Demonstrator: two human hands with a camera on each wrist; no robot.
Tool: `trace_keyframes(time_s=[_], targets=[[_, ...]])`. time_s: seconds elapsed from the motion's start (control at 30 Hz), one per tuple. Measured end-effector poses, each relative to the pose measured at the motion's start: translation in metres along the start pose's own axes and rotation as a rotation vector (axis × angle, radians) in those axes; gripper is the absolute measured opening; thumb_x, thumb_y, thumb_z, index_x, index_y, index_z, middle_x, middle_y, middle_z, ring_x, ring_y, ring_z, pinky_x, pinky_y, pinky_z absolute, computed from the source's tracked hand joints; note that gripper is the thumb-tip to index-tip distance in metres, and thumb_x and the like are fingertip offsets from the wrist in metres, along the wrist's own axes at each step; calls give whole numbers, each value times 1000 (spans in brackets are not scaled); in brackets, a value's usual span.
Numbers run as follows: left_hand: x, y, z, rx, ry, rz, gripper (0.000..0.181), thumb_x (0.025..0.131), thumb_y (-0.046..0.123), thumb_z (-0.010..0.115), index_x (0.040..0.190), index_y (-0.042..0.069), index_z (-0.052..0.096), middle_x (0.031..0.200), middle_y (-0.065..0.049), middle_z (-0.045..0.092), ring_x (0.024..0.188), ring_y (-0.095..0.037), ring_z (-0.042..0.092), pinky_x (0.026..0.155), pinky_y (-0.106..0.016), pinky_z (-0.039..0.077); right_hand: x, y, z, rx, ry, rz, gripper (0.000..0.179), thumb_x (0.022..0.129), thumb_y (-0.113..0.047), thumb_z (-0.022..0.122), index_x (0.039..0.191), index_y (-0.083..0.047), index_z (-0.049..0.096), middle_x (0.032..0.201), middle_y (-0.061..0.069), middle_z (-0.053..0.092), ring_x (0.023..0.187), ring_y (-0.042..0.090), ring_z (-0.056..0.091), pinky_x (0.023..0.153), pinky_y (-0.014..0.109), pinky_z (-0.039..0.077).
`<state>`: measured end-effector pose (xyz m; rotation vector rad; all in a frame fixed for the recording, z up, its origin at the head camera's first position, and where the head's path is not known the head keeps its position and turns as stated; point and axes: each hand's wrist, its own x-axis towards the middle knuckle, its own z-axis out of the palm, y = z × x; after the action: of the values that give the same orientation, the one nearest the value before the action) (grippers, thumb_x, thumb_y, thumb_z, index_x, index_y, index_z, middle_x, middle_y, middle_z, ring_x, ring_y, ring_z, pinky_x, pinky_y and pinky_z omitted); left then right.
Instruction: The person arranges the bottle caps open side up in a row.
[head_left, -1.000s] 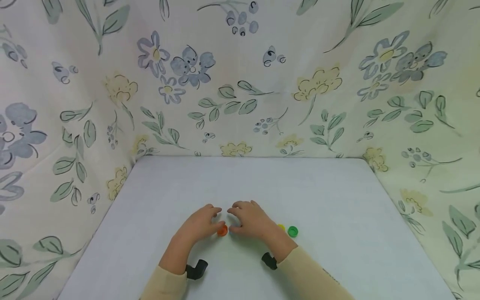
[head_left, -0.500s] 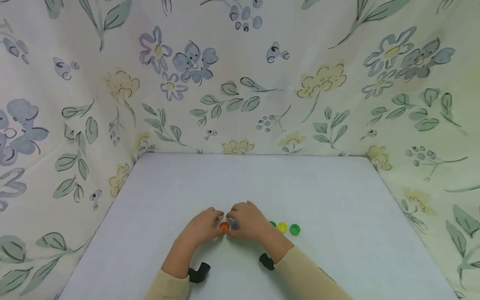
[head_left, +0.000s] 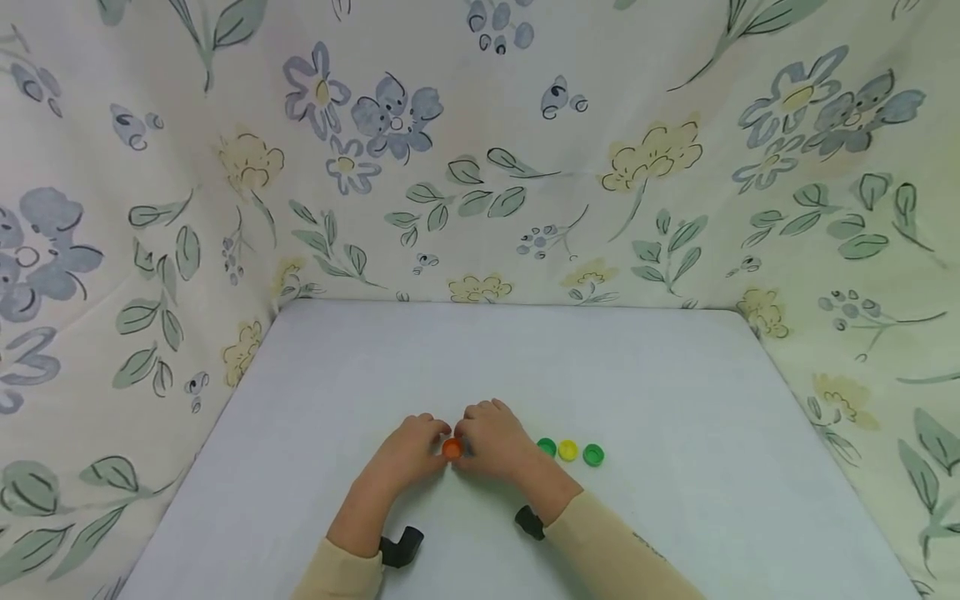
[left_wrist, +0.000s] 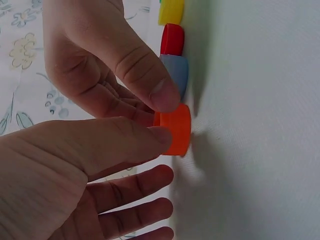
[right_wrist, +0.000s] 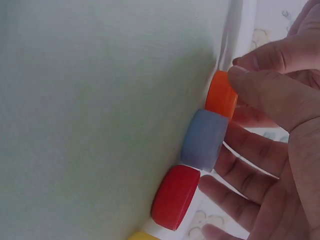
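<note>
An orange bottle cap (head_left: 452,449) lies on the white table between my two hands. My left hand (head_left: 405,450) pinches it, with the thumb (left_wrist: 150,142) on its near side and the other fingers stretched beyond. From the other side my right hand (head_left: 491,437) pinches the same cap, its thumb (right_wrist: 255,85) against the edge. Touching the orange cap is a blue cap (right_wrist: 205,140), beside the right fingers. A red cap (right_wrist: 176,196) follows in the row, hidden from the head view by the right hand.
Further along the row to the right are a green cap (head_left: 546,447), a yellow cap (head_left: 567,450) and another green cap (head_left: 593,455). A floral cloth (head_left: 480,183) hangs behind and beside the white table (head_left: 480,358).
Both hands have closed in around the orange cap, which now sits up against the blue one. The right hand has shifted slightly left, uncovering more of the green and yellow caps.
</note>
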<state>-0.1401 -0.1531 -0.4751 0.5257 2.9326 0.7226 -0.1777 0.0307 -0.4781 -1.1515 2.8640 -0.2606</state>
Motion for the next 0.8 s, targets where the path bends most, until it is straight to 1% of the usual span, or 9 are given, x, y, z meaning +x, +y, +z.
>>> trace_keyframes(time_s=[0.07,0.17,0.37,0.6,0.8], targets=[[0,0,1,2,8,-2,22,84,7,82,103,1,72,87,-7,59,84,-25,54,78,-44,49,0,-1,0,-5,2,6,27,87,-42,80,99,-18,76,88,-7,59,91,17,56,96,39,45],[-1,-1,2,2,7,-2,19,83,6,81,100,2,73,85,-5,58,82,-24,53,77,-43,48,1,-1,3,-19,-1,14,27,86,-42,80,97,-18,76,86,-8,58,87,15,54,95,39,46],[-1,-4,5,-11,13,9,19,82,5,81,99,3,71,85,-5,59,83,-24,52,77,-43,48,2,0,8,-29,0,18,27,86,-43,81,97,-19,75,85,-8,57,85,14,53,93,36,46],[-1,-5,4,-31,17,16,22,82,4,81,99,6,67,86,-4,58,83,-23,51,75,-42,47,3,0,9,-55,16,28,35,86,-46,80,105,-18,71,93,-7,60,87,14,53,91,35,46],[0,-6,4,-38,6,17,22,83,5,82,99,7,67,86,-3,58,83,-21,50,75,-41,46,3,-1,10,-51,11,36,31,86,-45,81,100,-19,71,90,-8,58,86,14,52,88,34,44]])
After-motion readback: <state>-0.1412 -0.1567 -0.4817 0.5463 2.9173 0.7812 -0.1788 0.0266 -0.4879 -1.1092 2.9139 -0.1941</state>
